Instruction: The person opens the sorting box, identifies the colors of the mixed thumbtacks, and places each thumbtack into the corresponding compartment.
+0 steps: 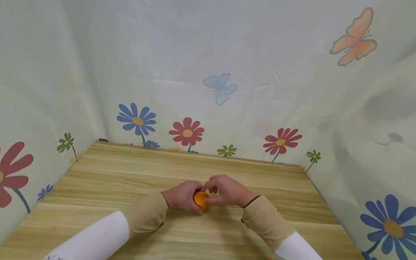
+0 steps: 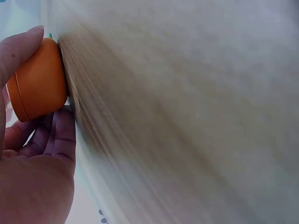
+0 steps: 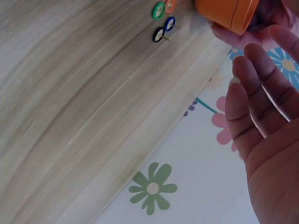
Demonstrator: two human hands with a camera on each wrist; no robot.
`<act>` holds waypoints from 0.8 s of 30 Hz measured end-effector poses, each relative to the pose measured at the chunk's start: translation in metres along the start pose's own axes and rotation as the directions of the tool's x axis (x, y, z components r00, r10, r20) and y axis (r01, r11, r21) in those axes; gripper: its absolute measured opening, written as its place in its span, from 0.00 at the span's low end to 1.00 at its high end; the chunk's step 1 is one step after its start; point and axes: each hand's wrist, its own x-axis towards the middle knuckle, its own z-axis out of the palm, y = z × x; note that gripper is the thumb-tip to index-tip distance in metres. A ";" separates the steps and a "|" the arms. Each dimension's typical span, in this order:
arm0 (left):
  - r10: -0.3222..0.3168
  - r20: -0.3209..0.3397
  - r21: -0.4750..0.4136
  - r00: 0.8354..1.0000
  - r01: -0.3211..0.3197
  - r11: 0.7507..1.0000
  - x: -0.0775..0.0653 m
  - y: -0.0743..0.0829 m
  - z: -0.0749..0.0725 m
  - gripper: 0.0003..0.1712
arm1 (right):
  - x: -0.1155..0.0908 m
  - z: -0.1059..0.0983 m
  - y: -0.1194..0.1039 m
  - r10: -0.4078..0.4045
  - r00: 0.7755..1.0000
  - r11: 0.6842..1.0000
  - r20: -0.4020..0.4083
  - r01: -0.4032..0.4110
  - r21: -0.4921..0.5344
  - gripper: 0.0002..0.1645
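A small round orange container (image 1: 201, 199), with a seam running round it below one end, stands on the wooden table. My left hand (image 1: 184, 196) grips it, thumb on one side and fingers on the other, as the left wrist view shows. My right hand (image 1: 229, 191) is at the container's other side, its thumb over the edge and its forefinger near the far rim. Whether these two pinch the container is unclear. The other right fingers (image 3: 246, 77) hang loosely bent. Beside the container lie several small ring-rimmed pieces like thumbtacks, including a green one (image 3: 158, 10) and a blue one (image 3: 169, 24).
The wooden table (image 1: 146, 162) reaches back to a pale curtain (image 1: 162, 54) printed with flowers and butterflies, which also hangs along both sides. A small dark purple thing (image 1: 103, 140) shows at the table's far left corner.
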 end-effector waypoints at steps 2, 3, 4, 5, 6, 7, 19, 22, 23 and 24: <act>-0.002 0.004 -0.004 1.000 0.002 1.000 -0.001 0.002 -0.002 0.27 | 0.002 -0.001 -0.004 0.003 1.000 1.000 0.016 -0.002 -0.025 0.17; -0.002 0.006 -0.007 1.000 0.002 1.000 -0.001 0.003 -0.002 0.28 | 0.003 -0.001 -0.007 0.009 1.000 0.999 0.025 -0.008 -0.042 0.18; -0.005 0.006 -0.012 1.000 0.005 1.000 -0.002 0.004 -0.003 0.28 | 0.004 -0.001 -0.008 0.014 0.999 0.998 0.035 -0.012 -0.059 0.19; -0.005 0.004 -0.015 1.000 0.005 1.000 -0.002 0.004 -0.003 0.29 | 0.005 -0.001 -0.010 0.021 0.999 0.997 0.044 -0.018 -0.076 0.20; -0.006 0.002 -0.019 1.000 0.006 1.000 -0.003 0.003 -0.003 0.29 | 0.006 -0.001 -0.011 0.029 0.998 0.995 0.054 -0.024 -0.092 0.20; -0.008 0.000 -0.023 1.000 0.008 1.000 -0.003 0.003 -0.002 0.30 | 0.007 -0.001 -0.012 0.035 0.997 0.994 0.063 -0.028 -0.109 0.21; -0.034 0.006 -0.026 0.999 0.034 0.999 -0.003 0.004 -0.004 0.33 | 0.017 0.003 -0.016 -0.009 0.998 0.991 0.070 0.018 -0.132 0.22; -0.029 0.004 -0.027 1.000 0.029 0.999 -0.003 0.005 -0.005 0.33 | 0.017 0.004 -0.016 -0.012 0.998 0.991 0.070 0.021 -0.130 0.21; -0.028 0.004 -0.030 1.000 0.028 0.999 -0.003 0.005 -0.005 0.33 | 0.018 0.004 -0.016 -0.012 0.997 0.991 0.070 0.021 -0.129 0.21; -0.025 0.004 -0.030 1.000 0.026 0.999 -0.003 0.005 -0.005 0.33 | 0.018 0.004 -0.016 -0.013 0.997 0.991 0.072 0.022 -0.129 0.20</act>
